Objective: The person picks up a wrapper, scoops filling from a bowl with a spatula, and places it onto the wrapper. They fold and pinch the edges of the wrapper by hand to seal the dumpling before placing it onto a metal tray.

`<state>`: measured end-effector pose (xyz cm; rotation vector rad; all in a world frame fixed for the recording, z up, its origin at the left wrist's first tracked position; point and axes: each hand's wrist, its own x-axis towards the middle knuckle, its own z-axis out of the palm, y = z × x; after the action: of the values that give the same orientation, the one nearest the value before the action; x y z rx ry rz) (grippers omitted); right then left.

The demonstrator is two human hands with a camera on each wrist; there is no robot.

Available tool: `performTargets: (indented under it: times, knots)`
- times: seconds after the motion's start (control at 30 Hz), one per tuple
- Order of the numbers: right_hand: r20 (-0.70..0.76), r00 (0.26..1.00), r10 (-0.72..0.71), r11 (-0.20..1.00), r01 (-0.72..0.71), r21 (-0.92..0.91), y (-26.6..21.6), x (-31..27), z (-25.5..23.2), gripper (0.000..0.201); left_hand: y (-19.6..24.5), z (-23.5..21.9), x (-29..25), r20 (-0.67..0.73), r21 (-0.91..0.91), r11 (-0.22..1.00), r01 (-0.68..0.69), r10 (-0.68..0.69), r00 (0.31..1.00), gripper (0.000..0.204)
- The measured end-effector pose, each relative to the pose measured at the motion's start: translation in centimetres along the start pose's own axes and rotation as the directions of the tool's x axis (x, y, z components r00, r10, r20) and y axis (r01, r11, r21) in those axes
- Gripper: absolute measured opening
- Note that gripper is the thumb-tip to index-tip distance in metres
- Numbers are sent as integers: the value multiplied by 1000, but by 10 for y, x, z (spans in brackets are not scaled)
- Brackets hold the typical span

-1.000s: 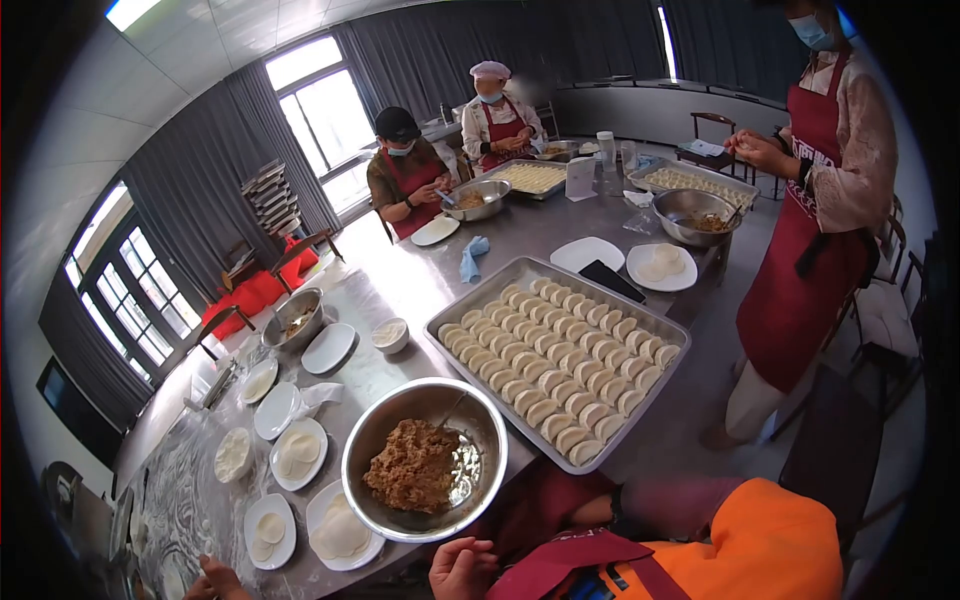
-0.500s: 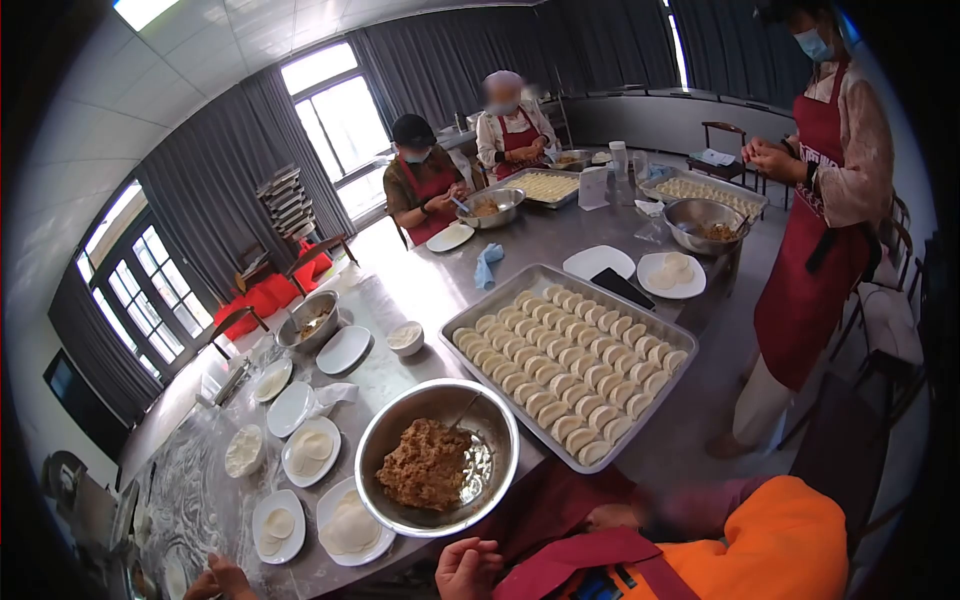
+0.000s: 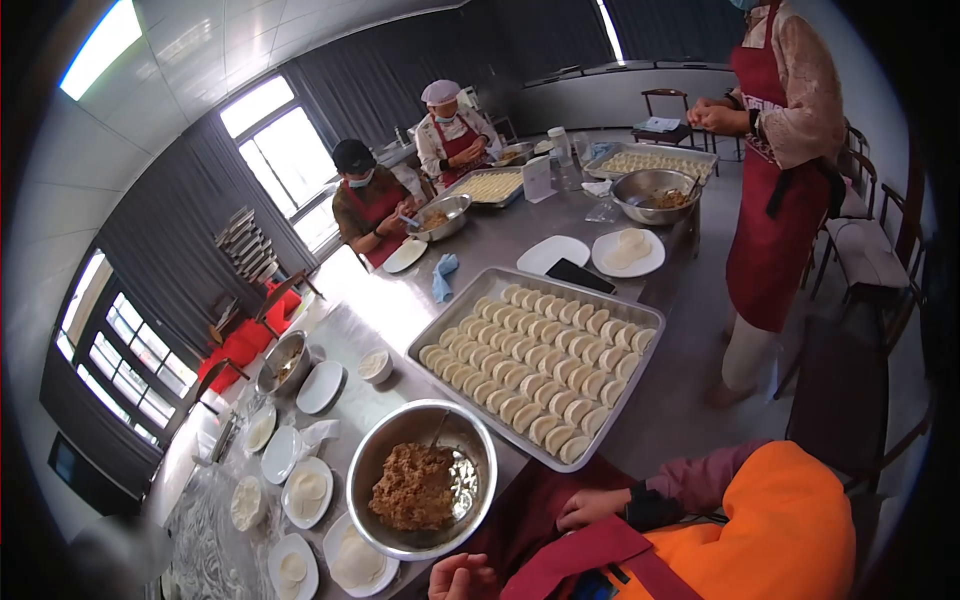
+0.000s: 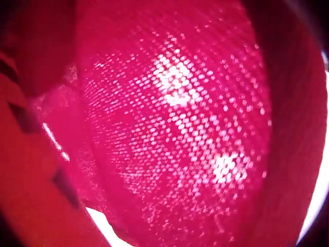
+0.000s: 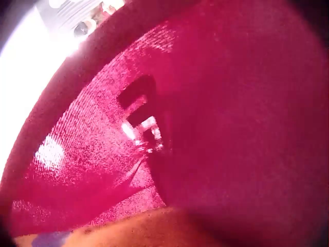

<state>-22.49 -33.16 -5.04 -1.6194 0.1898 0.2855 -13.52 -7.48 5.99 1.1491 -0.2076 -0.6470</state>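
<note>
Left hand (image 3: 463, 578) is hanging near filling bowl (image 3: 493, 470), right hand (image 3: 594, 508) resting on apron (image 3: 585, 552), both loosely curled, apparently empty; dumpling tray (image 3: 638, 358) is apparently overhanging bench's (image 3: 490, 245) near edge, risking tipping if bumped.

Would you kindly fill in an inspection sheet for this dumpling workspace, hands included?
Surface: grey metal table, floury at its near left end.
Job's things: rectangular metal tray with rows of pale crescent dumplings; round steel bowl of brown filling; white plates, some bearing round pale wrappers.
Clutter: crumpled blue cloth; flat black object by the tray.
Hands: left hand loosely curled, nothing seen in it; right hand resting on dark red apron.
Cables: thin dark strand by the right wrist, possibly a cable.
Surroundings: three people in dark red aprons; dark curtains; wooden chairs.
</note>
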Motion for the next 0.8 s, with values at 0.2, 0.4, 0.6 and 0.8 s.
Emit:
performTargets:
  times: [0.2, 0.4, 0.6, 0.8]
  knots:
    - [-61, 995, 85, 959, -98, -265, 28, 12, -4, 24, 89, 50, -49, 376, 200, 889, -412, 319, 870, 26]
    - [-97, 992, -81, 937, 42, -346, 15, 10, 3, 28, 116, 77, -32, 726, 102, 733, -673, 407, 554, 25]
    - [115, 983, 141, 905, -81, -417, -21, -1, -2, 28, 120, 108, -12, 778, -240, 607, -758, 586, 224, 27]
    - [123, 984, 131, 988, -140, 69, -2, -5, -12, 23, 145, 130, -35, 733, -238, 617, -750, 621, 278, 31]
